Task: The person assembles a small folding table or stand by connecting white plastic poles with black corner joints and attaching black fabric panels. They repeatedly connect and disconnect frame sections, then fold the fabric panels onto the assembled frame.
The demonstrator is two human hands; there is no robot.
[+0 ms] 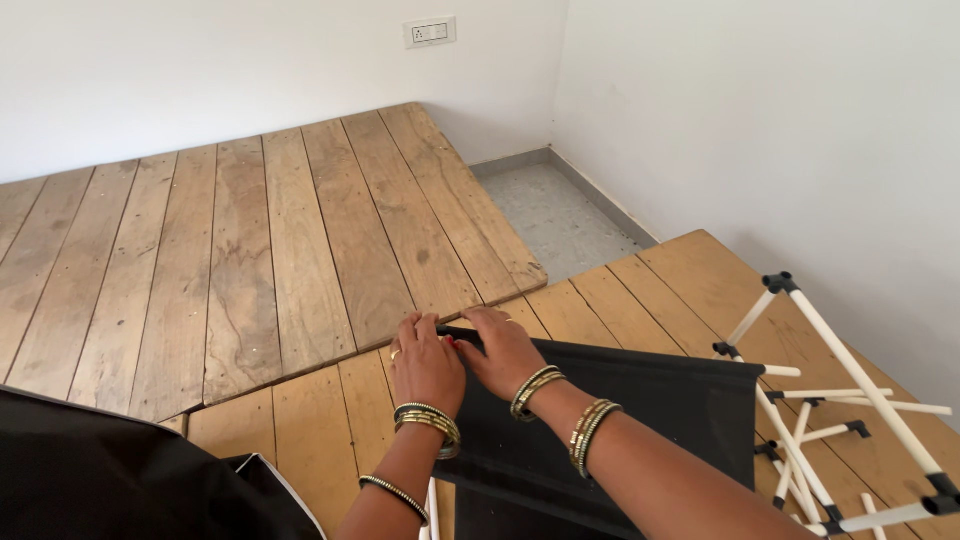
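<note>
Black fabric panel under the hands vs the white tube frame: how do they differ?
The black fabric panel is soft, flat and dark; the white tube frame is rigid, open and pale with black joints. Both the left hand and right hand press the panel's edge; neither touches the frame. Both lie on the wooden platform.

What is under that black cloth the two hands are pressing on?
The black cloth lies on a wooden platform, beside a white tube frame. The left hand and right hand press its edge. Anything beneath stays hidden.
</note>
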